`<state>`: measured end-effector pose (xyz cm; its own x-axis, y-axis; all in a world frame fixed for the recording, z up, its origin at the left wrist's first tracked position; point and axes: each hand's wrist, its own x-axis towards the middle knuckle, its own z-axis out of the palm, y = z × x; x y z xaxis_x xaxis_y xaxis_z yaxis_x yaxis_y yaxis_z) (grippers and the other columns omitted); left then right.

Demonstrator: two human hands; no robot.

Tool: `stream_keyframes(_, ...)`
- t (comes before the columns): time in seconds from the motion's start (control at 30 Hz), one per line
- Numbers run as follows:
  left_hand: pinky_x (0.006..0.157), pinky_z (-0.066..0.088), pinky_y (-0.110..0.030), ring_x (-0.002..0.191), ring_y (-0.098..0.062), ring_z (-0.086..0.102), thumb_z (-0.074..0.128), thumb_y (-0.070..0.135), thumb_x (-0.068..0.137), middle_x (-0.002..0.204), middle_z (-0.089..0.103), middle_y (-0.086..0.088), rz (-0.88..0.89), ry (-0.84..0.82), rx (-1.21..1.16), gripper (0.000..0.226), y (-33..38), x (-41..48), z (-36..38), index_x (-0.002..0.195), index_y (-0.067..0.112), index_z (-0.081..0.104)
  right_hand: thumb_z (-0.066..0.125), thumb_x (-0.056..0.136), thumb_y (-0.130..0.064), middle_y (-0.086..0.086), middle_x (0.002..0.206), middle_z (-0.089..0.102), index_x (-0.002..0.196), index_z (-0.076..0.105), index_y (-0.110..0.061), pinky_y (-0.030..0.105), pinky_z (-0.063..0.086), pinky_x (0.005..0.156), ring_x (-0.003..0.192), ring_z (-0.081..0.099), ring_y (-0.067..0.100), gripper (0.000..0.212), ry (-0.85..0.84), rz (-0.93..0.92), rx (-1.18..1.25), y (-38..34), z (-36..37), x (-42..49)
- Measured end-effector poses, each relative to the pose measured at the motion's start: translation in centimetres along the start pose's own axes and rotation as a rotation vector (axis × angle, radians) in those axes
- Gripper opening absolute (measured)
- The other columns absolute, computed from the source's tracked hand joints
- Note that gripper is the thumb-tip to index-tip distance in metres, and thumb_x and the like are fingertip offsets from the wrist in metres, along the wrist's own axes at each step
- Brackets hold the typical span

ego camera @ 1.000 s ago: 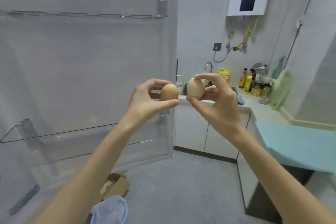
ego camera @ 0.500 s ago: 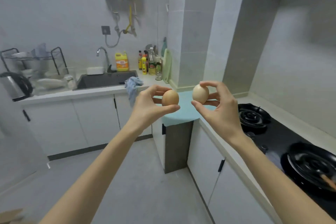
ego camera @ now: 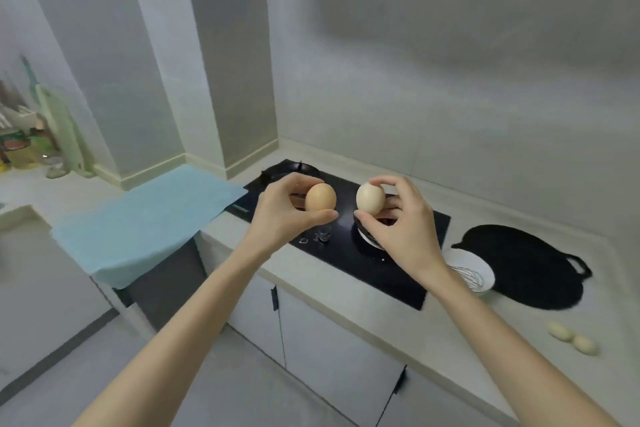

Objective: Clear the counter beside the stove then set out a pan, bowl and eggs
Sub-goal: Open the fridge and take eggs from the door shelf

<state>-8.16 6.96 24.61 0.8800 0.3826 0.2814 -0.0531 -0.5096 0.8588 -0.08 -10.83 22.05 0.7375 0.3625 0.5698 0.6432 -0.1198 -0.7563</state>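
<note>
Widest first: the pale counter point(ego camera: 433, 333) runs from lower right up to the corner, with the black stove point(ego camera: 346, 253) set into it. Left of the stove, a blue cloth point(ego camera: 138, 222) hangs over a lower surface. Right of the stove lies a flat black round piece with a looped handle point(ego camera: 519, 263). It could be a pan or a mat, and this view does not settle it. Touching its near-left edge sits a white bowl point(ego camera: 481, 267) with a wire whisk point(ego camera: 467, 276) in it.

Now the hands, both up over the stove. The left hand point(ego camera: 280, 215) pinches a brown egg point(ego camera: 320, 197) between thumb below and fingers above. The right hand point(ego camera: 405, 229) grips a pale egg point(ego camera: 370, 198) the same way, with its fingers curled round the far side. Both eggs stand with their long axis near upright, side by side and just apart. Something with a light rim sits on the burner behind the right hand, mostly hidden.

Smallest of all: two pale eggs point(ego camera: 571, 338) are already down on the counter, lying on their sides, just beside each other and near the front edge.

So the landing zone looks to be that stretch right of the stove, beside the bowl. It lies to the right of both hands and closer to the person. The right hand is the nearer one, and the left would have to cross the stove. Each egg would probably need tipping onto its side to rest, and a round egg near the counter's edge may roll.
</note>
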Motion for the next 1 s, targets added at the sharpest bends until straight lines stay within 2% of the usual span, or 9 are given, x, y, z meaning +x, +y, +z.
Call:
stream_keyframes(0.13, 0.071, 0.05, -0.01, 0.082, 0.005, 0.064, 0.087, 0.025, 0.063, 0.094, 0.067, 0.019, 0.092, -0.205, -0.019, 0.045, -0.2, 4.2, 5.0, 0.103, 0.025, 0.067, 0.081, 0.072, -0.012, -0.004, 0.105, 0.063, 0.105, 0.056, -0.03, 0.03, 0.059, 0.068, 0.082, 0.068, 0.013, 0.045, 0.143, 0.146, -0.105, 3.4, -2.8, 0.1)
stream_keyframes(0.3, 0.074, 0.049, -0.012, 0.089, -0.001, 0.065, 0.088, 0.025, 0.062, 0.098, 0.068, 0.016, 0.146, -0.403, -0.052, 0.046, -0.6, 7.7, 10.4, 0.103, 0.026, 0.066, 0.082, 0.07, -0.009, -0.008, 0.095, 0.061, 0.099, 0.056, -0.032, 0.018, 0.051, 0.058, 0.065, 0.064, 0.006, 0.045, 0.314, 0.261, -0.224, 5.6, -5.5, -0.1)
stream_keyframes(0.4, 0.064, 0.048, -0.006, 0.088, -0.001, 0.064, 0.088, 0.023, 0.063, 0.1, 0.067, 0.013, 0.153, -0.522, -0.09, 0.047, -0.5, 9.1, 13.7, 0.104, 0.027, 0.065, 0.081, 0.069, -0.013, -0.017, 0.099, 0.059, 0.1, 0.056, -0.034, 0.031, 0.057, 0.067, 0.068, 0.065, 0.011, 0.046, 0.404, 0.332, -0.315, 7.0, -7.4, -0.9)
stream_keyframes(0.47, 0.061, 0.048, -0.006, 0.087, -0.002, 0.064, 0.088, 0.022, 0.063, 0.098, 0.066, 0.014, 0.176, -0.611, -0.108, 0.046, -0.3, 9.7, 16.4, 0.102, 0.028, 0.064, 0.081, 0.069, -0.013, -0.016, 0.101, 0.06, 0.102, 0.056, -0.035, 0.035, 0.057, 0.069, 0.069, 0.065, 0.012, 0.046, 0.469, 0.373, -0.355, 7.8, -9.0, -1.8)
stream_keyframes(0.63, 0.073, 0.05, -0.019, 0.086, -0.008, 0.065, 0.09, 0.024, 0.059, 0.094, 0.066, 0.016, 0.207, -0.781, -0.11, 0.044, 0.0, 9.2, 23.2, 0.094, 0.034, 0.065, 0.079, 0.071, -0.009, -0.007, 0.105, 0.064, 0.102, 0.056, -0.031, 0.021, 0.054, 0.065, 0.067, 0.065, 0.014, 0.044, 0.574, 0.471, -0.412, 9.6, -12.8, -5.3)
stream_keyframes(0.73, 0.069, 0.045, -0.013, 0.085, -0.004, 0.063, 0.089, 0.025, 0.06, 0.095, 0.064, 0.017, 0.212, -0.883, -0.092, 0.043, 0.0, 7.9, 27.5, 0.097, 0.031, 0.066, 0.078, 0.071, -0.013, -0.015, 0.111, 0.062, 0.1, 0.055, -0.036, 0.019, 0.05, 0.066, 0.066, 0.065, 0.01, 0.044, 0.624, 0.56, -0.454, 11.3, -15.3, -7.7)
stream_keyframes(0.83, 0.067, 0.046, -0.011, 0.081, -0.004, 0.063, 0.088, 0.022, 0.061, 0.094, 0.064, 0.016, 0.203, -0.938, -0.076, 0.043, -0.6, 6.3, 31.6, 0.099, 0.027, 0.067, 0.074, 0.074, -0.011, -0.009, 0.11, 0.062, 0.102, 0.055, -0.032, 0.01, 0.045, 0.062, 0.066, 0.064, 0.006, 0.04, 0.633, 0.64, -0.473, 13.2, -17.6, -10.1)
stream_keyframes(0.87, 0.068, 0.047, -0.011, 0.079, -0.004, 0.062, 0.087, 0.02, 0.061, 0.093, 0.064, 0.014, 0.195, -0.953, -0.069, 0.043, -0.8, 5.8, 33.3, 0.099, 0.025, 0.067, 0.074, 0.075, -0.011, -0.007, 0.11, 0.061, 0.102, 0.054, -0.032, 0.012, 0.046, 0.063, 0.067, 0.064, 0.007, 0.04, 0.624, 0.661, -0.476, 14.0, -18.5, -11.0)
stream_keyframes(1.0, 0.072, 0.049, -0.02, 0.073, -0.006, 0.062, 0.086, 0.018, 0.061, 0.096, 0.066, 0.009, 0.132, -1.0, -0.031, 0.044, -1.9, 3.7, 39.1, 0.1, 0.018, 0.066, 0.075, 0.074, -0.01, -0.009, 0.112, 0.057, 0.104, 0.053, -0.03, 0.033, 0.057, 0.072, 0.078, 0.067, 0.011, 0.042, 0.571, 0.709, -0.49, 17.8, -21.5, -14.0)
